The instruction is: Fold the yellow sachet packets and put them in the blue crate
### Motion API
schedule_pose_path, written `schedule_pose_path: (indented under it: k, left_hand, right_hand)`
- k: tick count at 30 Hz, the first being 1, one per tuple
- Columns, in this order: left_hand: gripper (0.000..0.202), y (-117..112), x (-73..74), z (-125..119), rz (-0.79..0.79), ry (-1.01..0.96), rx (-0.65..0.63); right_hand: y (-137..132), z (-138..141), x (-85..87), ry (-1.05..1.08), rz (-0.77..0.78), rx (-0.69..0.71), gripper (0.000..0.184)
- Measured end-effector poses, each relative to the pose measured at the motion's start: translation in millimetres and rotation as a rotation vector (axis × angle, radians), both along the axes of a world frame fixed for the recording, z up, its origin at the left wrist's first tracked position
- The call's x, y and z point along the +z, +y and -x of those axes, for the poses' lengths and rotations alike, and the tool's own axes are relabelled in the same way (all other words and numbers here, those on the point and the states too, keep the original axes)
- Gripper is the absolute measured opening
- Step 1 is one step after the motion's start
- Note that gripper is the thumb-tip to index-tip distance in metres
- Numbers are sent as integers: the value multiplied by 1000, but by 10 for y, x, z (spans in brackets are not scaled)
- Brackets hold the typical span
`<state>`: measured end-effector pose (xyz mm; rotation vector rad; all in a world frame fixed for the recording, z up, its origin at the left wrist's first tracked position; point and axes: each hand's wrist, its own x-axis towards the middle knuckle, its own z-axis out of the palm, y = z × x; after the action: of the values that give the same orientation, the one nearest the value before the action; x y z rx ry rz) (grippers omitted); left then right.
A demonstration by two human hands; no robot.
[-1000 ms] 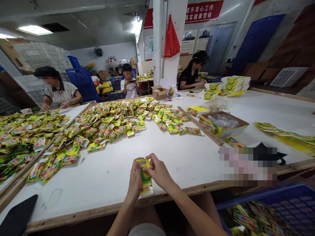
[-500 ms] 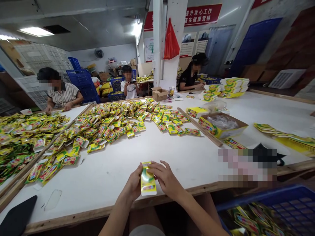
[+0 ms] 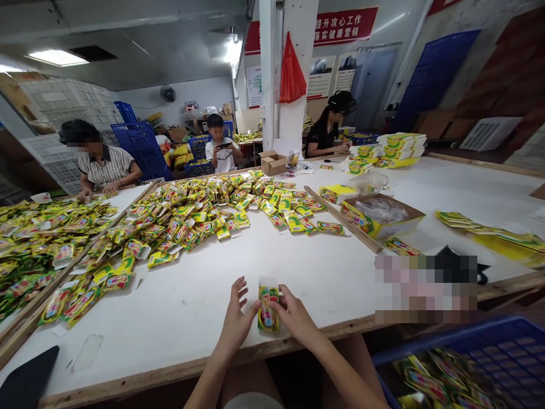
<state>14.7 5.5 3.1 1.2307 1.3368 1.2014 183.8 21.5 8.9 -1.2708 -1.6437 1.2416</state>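
Now packet (image 3: 268, 309) colourful-side up

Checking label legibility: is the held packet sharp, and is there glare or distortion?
Head view: the packet between left hand and right hand is small and soft, print unreadable; the ceiling light is blown out; the table edge bows from wide-angle distortion; a pixelated patch masks its right side.

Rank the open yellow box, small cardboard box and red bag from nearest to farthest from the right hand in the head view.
1. Open yellow box, ahead-right of the right hand.
2. Small cardboard box, at the table's far end.
3. Red bag, hung on the pillar beyond.
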Motion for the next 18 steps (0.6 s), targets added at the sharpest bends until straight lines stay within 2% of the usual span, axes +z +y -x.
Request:
schedule_pose_path:
  k: [2,5,9,13,18]
  left_hand:
    - [56,-24,-33,-17,-103,-14,-117]
    - [48,-46,-39,-49,-88,-61,-166]
    - [50,-54,-29,-38,-88,-101,-258]
    - [29,-36,-21,47,-82,-13,-300]
    - [22,-25,-9,65,-140,-11,-275]
  right_hand:
    - [-12,15,-38,70,55,-10,42]
    - [-50,20,-34,179,6,-76,50]
    - [-66,-13,17,269,-26,-23,38]
    - [-17,-15,57,163,-67,61,22]
    - [89,57,60,93,-100,66,26]
